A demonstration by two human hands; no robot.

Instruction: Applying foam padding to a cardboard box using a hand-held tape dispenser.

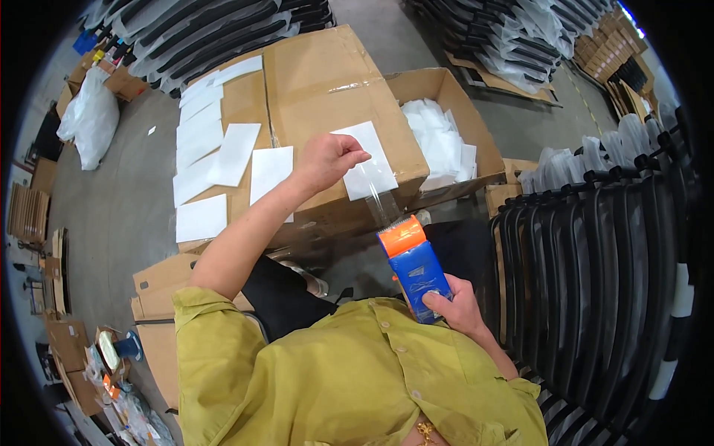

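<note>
A blue-and-orange tape dispenser (413, 267) is gripped by the right hand (455, 305); clear tape (381, 201) is pinched by the left hand (327, 160) over a white sheet (368, 160) on the sealed cardboard box (327, 82).

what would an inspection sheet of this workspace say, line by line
surface: closed cardboard box, top taped.
job's things: white label sheet stuck to a clear tape strip drawn from the orange-and-blue tape dispenser.
clutter: white sheets laid across the box top; open carton of white bags.
grippers: left hand pinches the sheet; right hand grips the dispenser.
cables: nothing seen.
surroundings: black bagged parts stacked at right; grey concrete floor.
</note>
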